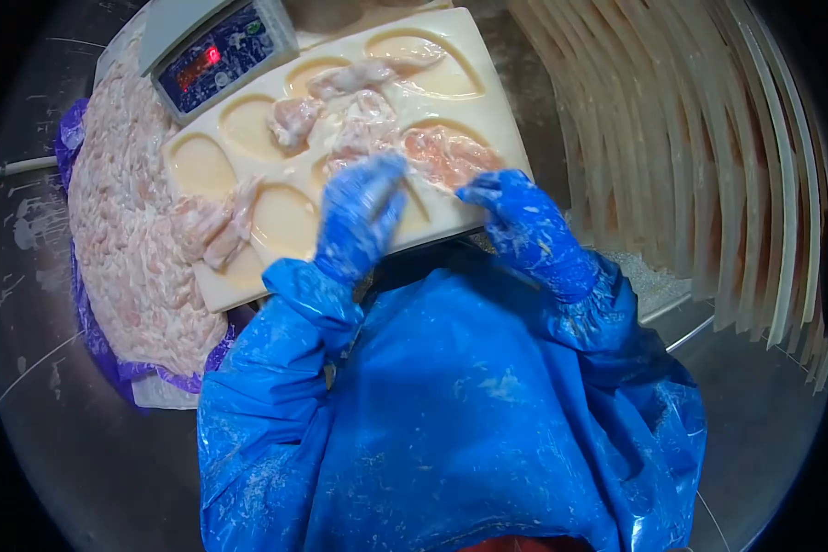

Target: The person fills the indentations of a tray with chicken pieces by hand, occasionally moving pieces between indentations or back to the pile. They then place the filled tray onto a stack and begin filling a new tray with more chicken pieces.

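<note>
A white moulded board [515,120] with several drop-shaped hollows lies in front of me, bearing pieces of raw meat that look like chicken. My right hand [538,239], in a wet blue glove, has its fingertips closed at the lower edge of a pink piece of raw chicken [446,155], spread in a hollow at the board's right side. My left hand [359,221], gloved too, is over the near middle of the board with bent fingers smeared by motion. Just beyond it is a pale heap of chicken pieces [366,120]. What the left fingers touch is hidden.
On the left, a large mass of raw chicken [124,239] lies on purple plastic sheeting [110,363]. A digital scale display [216,60] with red digits stands at the board's back left. Many upright pale boards [681,156] are stacked on the right, close to my right arm.
</note>
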